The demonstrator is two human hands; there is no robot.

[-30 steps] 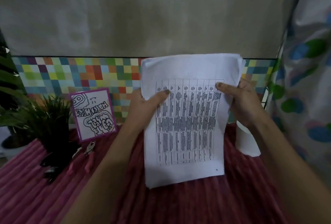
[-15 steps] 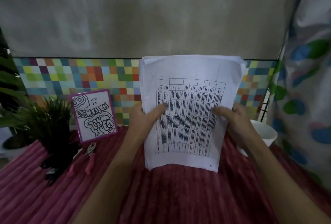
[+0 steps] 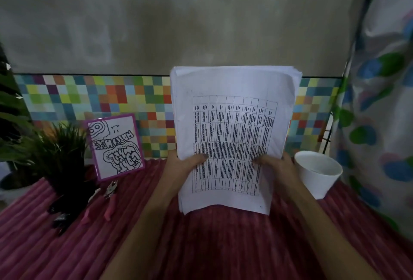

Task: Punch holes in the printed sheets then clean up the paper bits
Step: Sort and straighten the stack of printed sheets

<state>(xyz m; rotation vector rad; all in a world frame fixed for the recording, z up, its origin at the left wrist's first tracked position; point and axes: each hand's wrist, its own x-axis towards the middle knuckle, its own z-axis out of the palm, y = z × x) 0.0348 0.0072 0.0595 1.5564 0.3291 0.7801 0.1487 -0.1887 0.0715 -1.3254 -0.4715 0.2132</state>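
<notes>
A stack of printed sheets (image 3: pixel 232 109) with a table of small text stands upright in front of me, its lower edge just above the red ribbed cloth (image 3: pixel 212 246). My left hand (image 3: pixel 178 168) grips its left side, thumb across the print. My right hand (image 3: pixel 276 168) grips the right side the same way. A pink-handled hole punch plier (image 3: pixel 109 197) lies on the cloth at the left, beside the plant.
A white cup (image 3: pixel 317 173) stands right of the sheets, close to my right wrist. A purple-framed doodle card (image 3: pixel 115 145) leans on the coloured tile strip. A dark potted plant (image 3: pixel 58 159) and black clips (image 3: pixel 59 219) sit at the left. A patterned curtain (image 3: pixel 380 100) hangs right.
Both hands slid down the sheets from the upper part to the lower part. The stack moved down toward the cloth, and the white cup came into full view.
</notes>
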